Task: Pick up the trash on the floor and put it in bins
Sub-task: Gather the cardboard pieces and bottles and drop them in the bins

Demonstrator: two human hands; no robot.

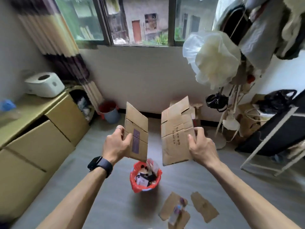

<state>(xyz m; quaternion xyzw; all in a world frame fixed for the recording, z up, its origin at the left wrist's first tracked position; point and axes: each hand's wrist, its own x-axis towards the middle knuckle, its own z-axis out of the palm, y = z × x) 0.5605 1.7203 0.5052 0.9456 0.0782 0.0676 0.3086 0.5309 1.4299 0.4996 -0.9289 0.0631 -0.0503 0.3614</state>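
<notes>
Clamping left grip (115,146) onto taped cardboard panel (137,126), right grip (203,150) onto printed panel (175,139). Holding both apart above red-lined bin (132,178).

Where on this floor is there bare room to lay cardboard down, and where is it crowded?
Bare floor lies between the cabinets and the bin, and again between the bin and the rack. Crowded: scraps lie in front of the bin, to its right, and clutter packs the far right corner.
</notes>
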